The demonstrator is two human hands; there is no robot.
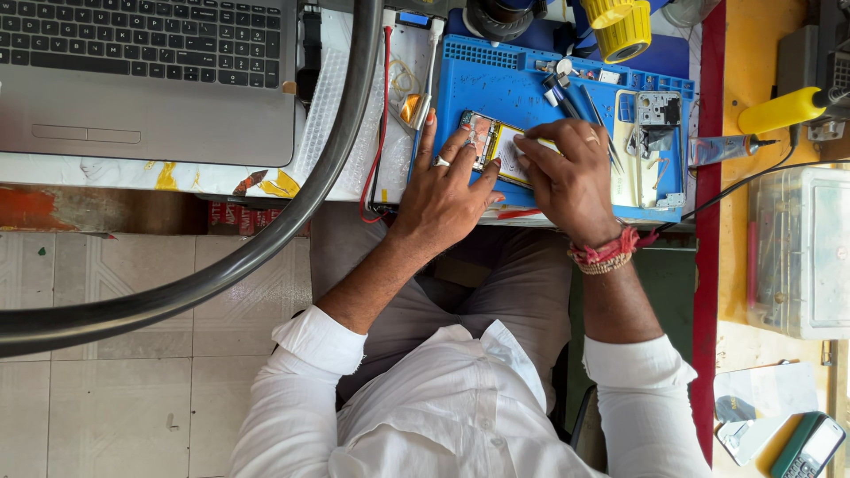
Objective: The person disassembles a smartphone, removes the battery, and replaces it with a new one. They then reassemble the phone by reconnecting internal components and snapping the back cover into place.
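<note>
Hands on opened phone [492,144] | left hand [445,190] fingers spread, pressing it | right hand [567,173] fingers curled, grip unclear | blue mat [496,88]

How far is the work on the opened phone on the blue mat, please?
Done: the phone lies open on the blue mat, its inner parts exposed, and a separate metal frame part rests to the right. In hand: the left hand steadies the phone, while the right hand works on its inside. Left: the phone is not yet closed.
</note>
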